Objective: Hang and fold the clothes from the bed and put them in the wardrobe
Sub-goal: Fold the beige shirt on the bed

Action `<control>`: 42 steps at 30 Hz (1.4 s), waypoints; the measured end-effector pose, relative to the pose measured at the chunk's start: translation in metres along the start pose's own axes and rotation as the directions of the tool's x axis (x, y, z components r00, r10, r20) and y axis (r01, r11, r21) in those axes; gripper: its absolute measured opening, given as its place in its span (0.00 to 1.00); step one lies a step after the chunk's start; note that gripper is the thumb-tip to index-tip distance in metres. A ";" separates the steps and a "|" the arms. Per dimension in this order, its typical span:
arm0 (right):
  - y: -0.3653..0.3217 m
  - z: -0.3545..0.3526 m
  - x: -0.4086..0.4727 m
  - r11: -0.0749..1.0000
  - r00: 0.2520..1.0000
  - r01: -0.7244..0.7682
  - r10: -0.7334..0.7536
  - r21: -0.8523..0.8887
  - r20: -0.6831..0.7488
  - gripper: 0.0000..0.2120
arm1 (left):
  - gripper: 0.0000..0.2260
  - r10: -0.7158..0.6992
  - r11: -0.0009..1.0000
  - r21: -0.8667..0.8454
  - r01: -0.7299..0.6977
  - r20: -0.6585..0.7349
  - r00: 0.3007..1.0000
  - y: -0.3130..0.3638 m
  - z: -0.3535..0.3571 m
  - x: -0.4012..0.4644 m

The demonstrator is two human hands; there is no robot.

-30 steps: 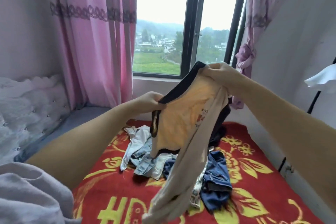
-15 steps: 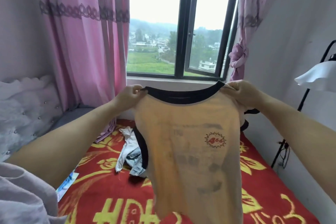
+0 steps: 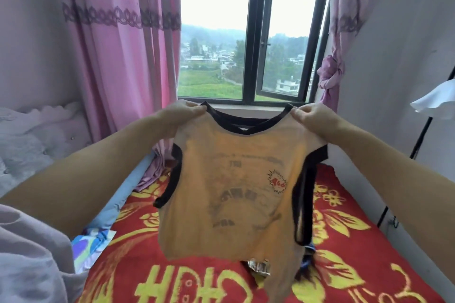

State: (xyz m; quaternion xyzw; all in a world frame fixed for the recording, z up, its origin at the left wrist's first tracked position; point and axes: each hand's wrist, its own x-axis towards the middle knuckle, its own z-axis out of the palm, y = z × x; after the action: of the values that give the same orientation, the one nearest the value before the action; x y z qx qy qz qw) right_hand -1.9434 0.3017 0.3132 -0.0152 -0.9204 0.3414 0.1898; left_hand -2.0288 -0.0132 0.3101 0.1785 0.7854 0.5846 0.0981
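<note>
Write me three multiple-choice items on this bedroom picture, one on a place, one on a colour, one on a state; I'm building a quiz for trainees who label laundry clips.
1. Where is the orange T-shirt?
A. Flat on the bed
B. Held up in the air above the red blanket
C. Draped over the window sill

2. What colour is the trim at the shirt's neckline?
A. White
B. Pink
C. Black

3. How do the hands hold the shirt?
A. Each hand pinches one shoulder
B. One hand only, at the hem
C. Neither hand touches it

Key: 1 B, the shirt hangs spread out with the blanket showing below its hem. 2 C, a dark band runs round the collar and the sleeve openings. 3 A, the left hand and the right hand each grip a shoulder beside the collar.
</note>
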 end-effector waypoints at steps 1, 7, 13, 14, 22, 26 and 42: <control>-0.012 0.009 0.001 1.000 0.999 -0.022 0.022 0.016 0.027 0.15 | 0.13 -0.029 0.999 -0.035 0.028 -0.009 1.000 0.006 0.013 -0.002; -0.066 0.055 0.005 0.992 0.990 -0.073 0.060 0.101 0.129 0.21 | 0.08 -0.091 0.992 -0.083 0.089 -0.013 0.996 0.030 0.076 -0.011; -0.084 0.074 -0.002 0.996 0.987 -0.063 0.053 0.059 0.151 0.17 | 0.11 -0.154 0.965 -0.211 0.155 0.022 0.988 0.030 0.099 -0.013; -0.085 0.076 -0.003 0.998 0.984 -0.064 0.060 0.021 0.167 0.16 | 0.11 -0.153 0.963 -0.221 0.151 0.010 0.988 0.029 0.101 -0.013; -0.088 0.077 -0.013 0.945 0.922 -0.195 0.084 0.263 0.378 0.22 | 0.13 -0.194 0.945 -0.256 0.202 0.054 0.979 0.027 0.095 -0.016; -0.082 0.072 -0.014 0.936 0.821 -0.140 -0.073 0.324 0.566 0.26 | 0.11 -0.171 0.890 -0.388 0.238 0.199 0.965 0.035 0.076 -0.024; -0.055 0.027 0.003 0.902 0.750 0.033 -0.307 0.430 0.586 0.14 | 0.13 0.246 0.926 0.273 -0.262 0.093 0.965 0.015 0.033 -0.021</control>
State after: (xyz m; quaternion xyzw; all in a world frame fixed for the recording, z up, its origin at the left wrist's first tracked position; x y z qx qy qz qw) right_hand -1.9501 0.2430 0.3305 0.2261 -0.8386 0.4842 -0.1057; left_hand -1.9951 0.0115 0.3134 0.3073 0.8280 0.4687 0.0174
